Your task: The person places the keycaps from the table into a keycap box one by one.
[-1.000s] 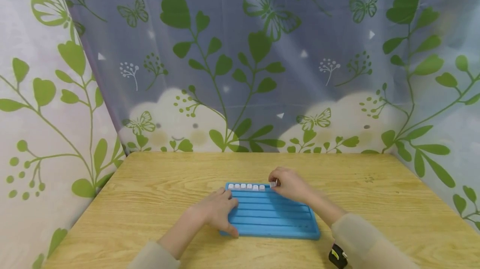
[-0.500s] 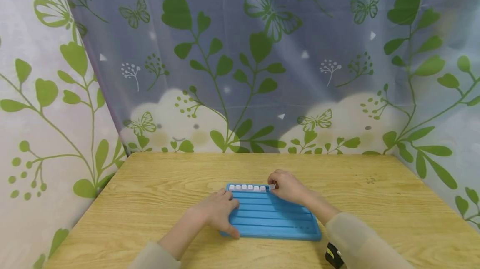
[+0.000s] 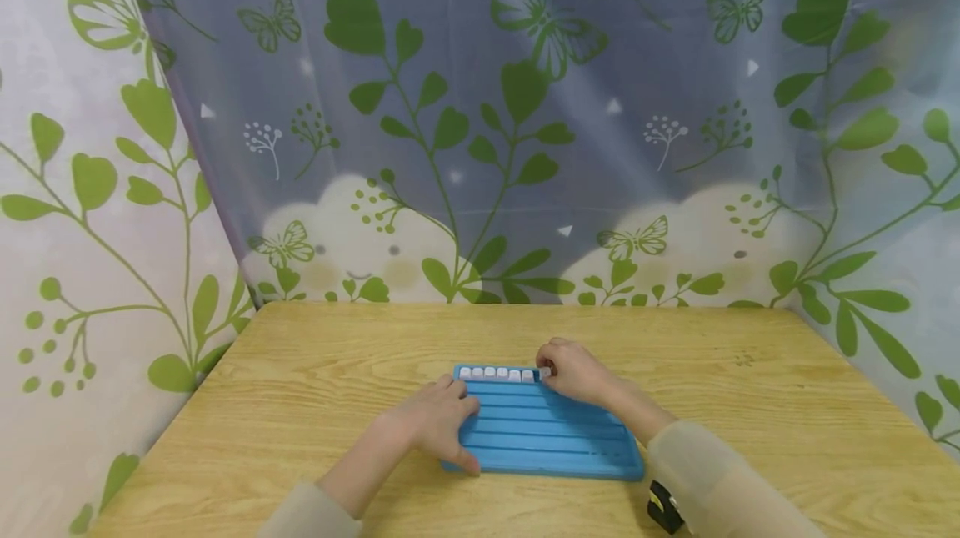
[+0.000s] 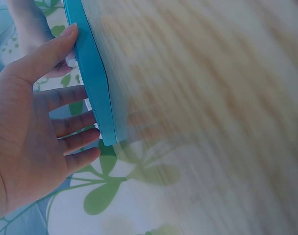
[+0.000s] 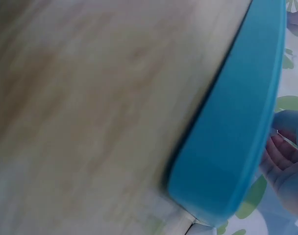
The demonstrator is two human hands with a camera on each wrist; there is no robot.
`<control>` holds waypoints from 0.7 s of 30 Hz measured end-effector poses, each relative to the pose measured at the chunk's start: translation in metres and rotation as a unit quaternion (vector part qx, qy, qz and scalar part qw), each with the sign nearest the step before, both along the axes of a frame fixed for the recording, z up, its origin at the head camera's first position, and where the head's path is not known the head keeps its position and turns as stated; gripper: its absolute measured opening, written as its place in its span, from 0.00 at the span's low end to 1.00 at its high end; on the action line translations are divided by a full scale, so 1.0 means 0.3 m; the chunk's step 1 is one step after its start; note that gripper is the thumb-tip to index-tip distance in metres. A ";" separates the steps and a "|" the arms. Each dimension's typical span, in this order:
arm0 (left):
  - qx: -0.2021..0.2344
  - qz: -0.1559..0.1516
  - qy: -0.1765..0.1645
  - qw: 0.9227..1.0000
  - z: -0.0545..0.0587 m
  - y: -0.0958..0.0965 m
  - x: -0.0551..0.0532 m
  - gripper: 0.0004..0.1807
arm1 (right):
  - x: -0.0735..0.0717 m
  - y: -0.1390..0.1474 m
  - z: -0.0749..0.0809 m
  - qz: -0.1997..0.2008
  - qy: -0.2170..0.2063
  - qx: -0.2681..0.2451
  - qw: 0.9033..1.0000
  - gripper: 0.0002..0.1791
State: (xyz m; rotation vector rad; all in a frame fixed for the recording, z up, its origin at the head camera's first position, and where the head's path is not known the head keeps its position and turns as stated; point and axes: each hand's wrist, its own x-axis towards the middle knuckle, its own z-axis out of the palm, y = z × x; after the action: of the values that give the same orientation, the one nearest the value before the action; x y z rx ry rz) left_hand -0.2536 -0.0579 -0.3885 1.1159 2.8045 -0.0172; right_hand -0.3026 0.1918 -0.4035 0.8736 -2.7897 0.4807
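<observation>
A blue keyboard base [image 3: 551,438] with ridged rows lies on the table. Several white keycaps [image 3: 502,374] sit along the left part of its back row. My right hand [image 3: 576,373] pinches a small white keycap [image 3: 545,372] at that row, just right of the others. My left hand [image 3: 437,423] rests along the base's left side, thumb at the front corner and fingers spread. In the left wrist view its straight fingers [image 4: 73,122] lie against the blue edge. The right wrist view shows the right fingers [image 5: 281,154] curled beyond the base's side, the keycap mostly hidden there.
The wood-grain table [image 3: 337,354] extends on every side of the base. A patterned curtain [image 3: 420,146] hangs behind it. A black object with a yellow mark [image 3: 663,507] shows beside the right sleeve [image 3: 712,471].
The right hand stays at the back row; the keycap in its fingers tilts slightly and settles closer to the row. The right forearm shifts a little left. The left hand keeps its place.
</observation>
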 end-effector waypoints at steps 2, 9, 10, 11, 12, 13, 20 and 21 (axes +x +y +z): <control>-0.001 0.001 -0.002 1.000 0.000 0.001 -0.001 0.39 | -0.001 0.000 -0.001 -0.001 -0.001 0.000 1.000 0.08; -0.002 0.008 -0.004 1.000 0.003 0.003 0.002 0.39 | -0.006 0.000 -0.001 -0.008 -0.011 -0.006 1.000 0.08; -0.003 0.008 -0.004 1.000 0.003 0.004 0.003 0.39 | -0.006 0.000 -0.001 -0.009 -0.012 -0.004 1.000 0.07; -0.003 0.008 -0.003 1.000 0.003 0.004 0.003 0.39 | -0.006 0.000 -0.001 -0.008 -0.012 -0.002 1.000 0.07; -0.003 0.009 -0.003 1.000 0.002 0.004 0.004 0.39 | -0.006 0.000 -0.002 -0.008 -0.012 -0.001 1.000 0.07; -0.003 0.009 -0.003 1.000 0.002 0.004 0.004 0.39 | -0.006 0.000 -0.002 -0.007 -0.012 -0.001 1.000 0.07; -0.002 0.010 -0.005 1.000 0.002 0.004 0.004 0.39 | -0.005 0.000 -0.005 -0.008 -0.013 0.004 1.000 0.07; -0.003 0.010 -0.005 1.000 0.002 0.005 0.004 0.39 | -0.005 0.000 -0.005 -0.008 -0.014 0.003 1.000 0.07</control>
State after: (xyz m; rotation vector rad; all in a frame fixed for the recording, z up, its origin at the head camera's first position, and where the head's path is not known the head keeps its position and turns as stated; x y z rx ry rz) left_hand -0.2524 -0.0566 -0.3878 1.0851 2.8049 -0.0182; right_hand -0.3042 0.1919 -0.4050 0.8510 -2.8224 0.4852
